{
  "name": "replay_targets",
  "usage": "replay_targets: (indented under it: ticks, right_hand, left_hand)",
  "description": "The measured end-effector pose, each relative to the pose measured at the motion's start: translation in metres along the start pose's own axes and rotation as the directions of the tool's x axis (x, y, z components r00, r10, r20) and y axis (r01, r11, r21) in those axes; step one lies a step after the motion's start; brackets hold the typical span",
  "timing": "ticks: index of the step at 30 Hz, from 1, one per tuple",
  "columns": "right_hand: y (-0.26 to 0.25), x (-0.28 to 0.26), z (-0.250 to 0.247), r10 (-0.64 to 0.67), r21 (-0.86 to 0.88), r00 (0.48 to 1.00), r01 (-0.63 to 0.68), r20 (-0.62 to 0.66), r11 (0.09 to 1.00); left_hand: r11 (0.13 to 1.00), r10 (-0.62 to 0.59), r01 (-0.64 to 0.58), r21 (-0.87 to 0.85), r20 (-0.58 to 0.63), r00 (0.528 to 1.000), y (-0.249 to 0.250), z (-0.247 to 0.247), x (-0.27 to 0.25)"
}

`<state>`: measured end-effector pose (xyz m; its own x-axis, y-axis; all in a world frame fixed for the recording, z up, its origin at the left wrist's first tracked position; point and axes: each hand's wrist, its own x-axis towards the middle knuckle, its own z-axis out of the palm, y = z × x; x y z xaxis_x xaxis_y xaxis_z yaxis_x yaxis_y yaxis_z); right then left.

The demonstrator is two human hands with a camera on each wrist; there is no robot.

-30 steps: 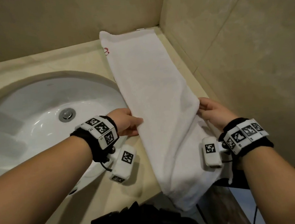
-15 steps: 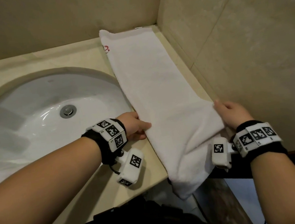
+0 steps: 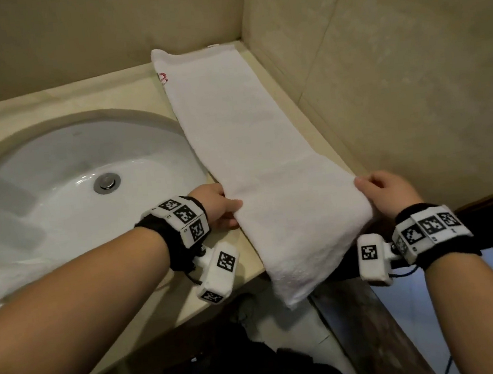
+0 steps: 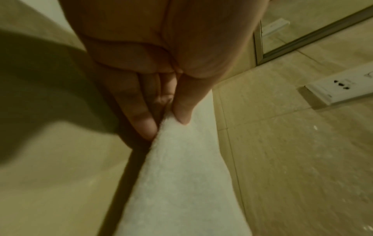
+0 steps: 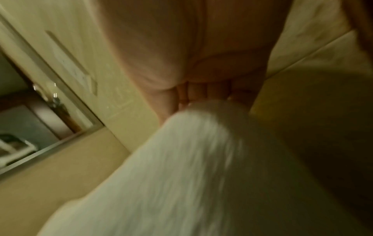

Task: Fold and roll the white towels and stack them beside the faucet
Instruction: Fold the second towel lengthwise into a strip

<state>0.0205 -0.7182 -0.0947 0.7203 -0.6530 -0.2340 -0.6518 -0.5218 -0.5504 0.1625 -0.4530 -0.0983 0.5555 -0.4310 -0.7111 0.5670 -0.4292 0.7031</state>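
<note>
Now, from the head view, a long white terry-cloth towel (image 3: 243, 144), folded into a narrow strip, lies on the beige stone bench (image 3: 123, 87) between the white oval sink basin (image 3: 64, 189) and the tiled side wall (image 3: 410, 75), its near end drooping over the bench's front edge. The left hand (image 3: 215, 204) pinches the towel's left edge on the basin side; the right hand (image 3: 388, 192) holds the opposite edge close to the wall. Both grips sit level with each other across the strip, and no faucet is in sight.

From the left wrist view, the thumb and fingers (image 4: 141, 115) are narrowed onto the towel's (image 4: 181, 175) edge, cloth running away ahead of them along the bench toward the wall.

From the right wrist view, blurred, the curled fingers (image 5: 193, 94) close over a bunched fold of towel (image 5: 181, 167); just how the fingertips lie cannot be told.

To my eye the step in hand is bringing the hanging end up onto the strip to begin the roll or a further fold. Doing it well likely means both hands moving evenly so the edges stay aligned, keeping the cloth taut between the fingers, and pressing out slack so the first turn is tight and the roll does not skew toward the basin.
</note>
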Motion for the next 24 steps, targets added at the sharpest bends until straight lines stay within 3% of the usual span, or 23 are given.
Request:
replay_targets:
  ticks: [6, 13, 18, 24]
  right_hand:
    - [0.014, -0.02, 0.011, 0.048, -0.05, 0.97, -0.037, 0.24, 0.998]
    - [0.014, -0.021, 0.014, 0.024, -0.004, 0.999, -0.024, 0.034, 1.0]
    - [0.021, -0.011, 0.016, -0.002, -0.109, 0.994, 0.015, 0.112, 0.994]
    - [0.031, 0.002, 0.015, -0.034, -0.24, 0.983, 0.076, 0.178, 0.968]
  left_hand:
    - [0.998, -0.035, 0.036, 0.055, -0.019, 0.999, -0.018, 0.008, -0.016]
    - [0.997, 0.07, -0.065, 0.046, -0.101, 0.992, -0.04, 0.015, -0.023]
    - [0.999, 0.042, -0.039, 0.034, -0.095, 0.995, -0.038, 0.02, -0.028]
    - [0.996, 0.08, -0.063, 0.069, -0.275, 0.958, -0.041, 0.036, -0.025]
